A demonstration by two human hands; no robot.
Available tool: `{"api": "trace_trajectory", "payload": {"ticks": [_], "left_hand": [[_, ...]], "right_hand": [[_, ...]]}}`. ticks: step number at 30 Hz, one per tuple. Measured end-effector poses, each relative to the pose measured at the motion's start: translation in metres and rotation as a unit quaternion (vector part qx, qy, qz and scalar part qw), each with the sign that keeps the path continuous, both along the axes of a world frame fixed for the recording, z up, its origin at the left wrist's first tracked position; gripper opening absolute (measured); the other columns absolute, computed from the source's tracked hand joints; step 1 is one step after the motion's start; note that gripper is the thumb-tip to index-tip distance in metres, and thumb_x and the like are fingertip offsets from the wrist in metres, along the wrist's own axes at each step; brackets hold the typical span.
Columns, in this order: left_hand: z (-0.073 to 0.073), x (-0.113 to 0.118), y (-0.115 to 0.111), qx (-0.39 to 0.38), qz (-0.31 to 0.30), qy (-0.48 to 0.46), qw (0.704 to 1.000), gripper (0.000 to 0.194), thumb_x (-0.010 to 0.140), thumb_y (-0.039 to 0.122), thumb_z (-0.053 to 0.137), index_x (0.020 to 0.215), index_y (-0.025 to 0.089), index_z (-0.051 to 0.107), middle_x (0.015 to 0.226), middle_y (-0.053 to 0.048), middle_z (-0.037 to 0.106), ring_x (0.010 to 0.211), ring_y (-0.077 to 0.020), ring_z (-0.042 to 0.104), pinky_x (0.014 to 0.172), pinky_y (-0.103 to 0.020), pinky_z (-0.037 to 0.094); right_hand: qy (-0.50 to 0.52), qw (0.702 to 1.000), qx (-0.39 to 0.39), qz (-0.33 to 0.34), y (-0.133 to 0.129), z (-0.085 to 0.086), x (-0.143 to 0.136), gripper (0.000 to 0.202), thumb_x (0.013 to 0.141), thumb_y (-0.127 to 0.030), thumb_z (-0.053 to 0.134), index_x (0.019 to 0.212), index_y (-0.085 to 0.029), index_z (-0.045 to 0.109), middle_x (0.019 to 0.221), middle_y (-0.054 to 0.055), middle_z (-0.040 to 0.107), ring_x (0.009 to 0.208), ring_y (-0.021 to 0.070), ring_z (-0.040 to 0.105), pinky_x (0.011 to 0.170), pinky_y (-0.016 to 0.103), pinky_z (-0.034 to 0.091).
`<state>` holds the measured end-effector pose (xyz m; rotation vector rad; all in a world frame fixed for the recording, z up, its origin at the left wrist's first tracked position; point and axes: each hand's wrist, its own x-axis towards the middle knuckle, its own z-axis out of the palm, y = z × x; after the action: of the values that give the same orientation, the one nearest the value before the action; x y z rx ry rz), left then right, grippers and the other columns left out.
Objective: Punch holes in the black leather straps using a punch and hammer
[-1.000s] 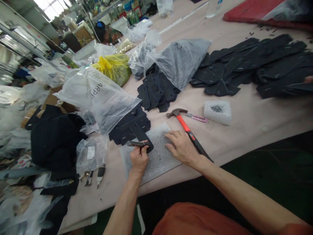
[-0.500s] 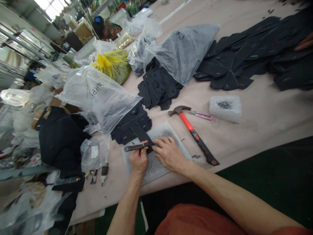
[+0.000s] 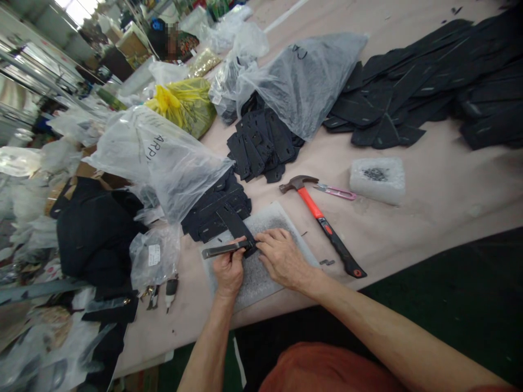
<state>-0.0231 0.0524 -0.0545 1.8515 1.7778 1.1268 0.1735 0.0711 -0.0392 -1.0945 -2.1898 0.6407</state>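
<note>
Low in the frame, just left of centre, the left hand pinches a slim metal tool, which lies level and points toward the left edge. The right hand rests beside it, fingers pressed down flat on a black strip — the strip lies on a grey pad at the table's near edge. Right of the pad lies a hammer with a red handle, untouched; further right sits a white block.

The right hand has left the hammer for the black strip.
</note>
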Motion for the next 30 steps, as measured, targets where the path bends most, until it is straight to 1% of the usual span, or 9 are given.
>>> {"api": "trace_trajectory", "payload": {"ticks": [5, 14, 17, 23, 30], "left_hand": [[0.0, 0.0, 0.001, 0.015, 0.001, 0.004, 1.0, 0.02, 0.095, 0.031, 0.059, 0.106, 0.02, 0.072, 0.105, -0.004, 0.073, 0.097, -0.0207, 0.069, 0.091, -0.035, 0.057], [0.0, 0.001, 0.003, 0.037, -0.023, 0.02, 0.999, 0.018, 0.095, 0.027, 0.059, 0.107, 0.02, 0.071, 0.103, -0.003, 0.073, 0.095, -0.0202, 0.069, 0.09, -0.035, 0.057], [0.0, 0.002, 0.004, 0.048, -0.024, 0.04, 0.998, 0.018, 0.095, 0.025, 0.057, 0.105, 0.019, 0.071, 0.102, -0.004, 0.073, 0.093, -0.0202, 0.07, 0.088, -0.034, 0.058], [0.001, 0.009, 0.007, 0.1, -0.021, 0.103, 0.989, 0.018, 0.096, 0.022, 0.054, 0.103, 0.017, 0.07, 0.098, -0.005, 0.073, 0.09, -0.0204, 0.07, 0.084, -0.032, 0.059], [-0.002, 0.013, 0.011, 0.101, -0.034, 0.13, 0.986, 0.019, 0.096, 0.018, 0.049, 0.103, 0.015, 0.066, 0.098, -0.006, 0.072, 0.09, -0.0205, 0.07, 0.081, -0.031, 0.058]], "right_hand": [[-0.023, 1.0, -0.009, 0.0, 0.001, 0.001, 0.001, 0.022, 0.088, -0.014, 0.061, 0.108, -0.016, 0.067, 0.134, 0.009, 0.053, 0.122, 0.0283, 0.043, 0.102, 0.045, 0.034], [-0.034, 0.999, -0.003, 0.024, 0.002, -0.001, 0.001, 0.026, 0.088, -0.014, 0.06, 0.114, -0.017, 0.065, 0.133, 0.008, 0.054, 0.123, 0.0285, 0.042, 0.102, 0.046, 0.033], [-0.034, 0.999, -0.004, 0.023, 0.002, -0.002, 0.0, 0.027, 0.088, -0.014, 0.06, 0.115, -0.017, 0.065, 0.133, 0.008, 0.054, 0.123, 0.0283, 0.042, 0.102, 0.046, 0.032], [-0.03, 0.999, -0.004, 0.019, 0.0, -0.004, 0.0, 0.028, 0.087, -0.015, 0.062, 0.115, -0.018, 0.065, 0.134, 0.007, 0.055, 0.125, 0.0287, 0.041, 0.104, 0.047, 0.033], [-0.028, 0.999, 0.008, 0.025, -0.001, -0.003, -0.002, 0.028, 0.087, -0.014, 0.059, 0.114, -0.019, 0.065, 0.131, 0.008, 0.056, 0.124, 0.0294, 0.043, 0.102, 0.048, 0.035]]}}
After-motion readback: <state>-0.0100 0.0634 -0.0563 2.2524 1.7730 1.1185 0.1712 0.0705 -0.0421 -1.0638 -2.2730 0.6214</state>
